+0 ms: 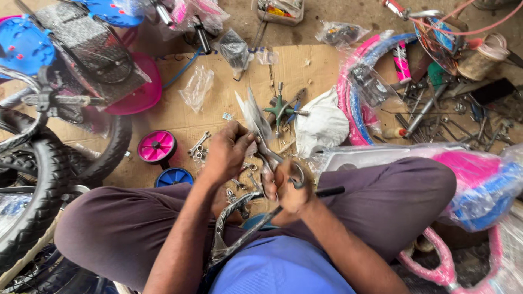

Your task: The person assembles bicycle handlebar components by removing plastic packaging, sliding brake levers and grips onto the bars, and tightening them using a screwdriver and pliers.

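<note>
My left hand (229,152) grips a clear plastic wrapper (253,114) that covers one end of a long dark metal part (245,234) lying across my lap. My right hand (291,188) holds a pair of scissors (275,160) with its fingers through the handles, the blades at the wrapper close to my left hand. A thin black rod (329,191) sticks out to the right from under my right hand. I sit cross-legged on a sheet of cardboard (218,98).
A black bicycle tyre (32,179) stands at the left. Small pink (157,147) and blue (173,177) wheels, loose wrenches and nuts (199,147), a white bag (324,122), wrapped pink and blue rims (354,87) and scattered tools (447,120) lie around me.
</note>
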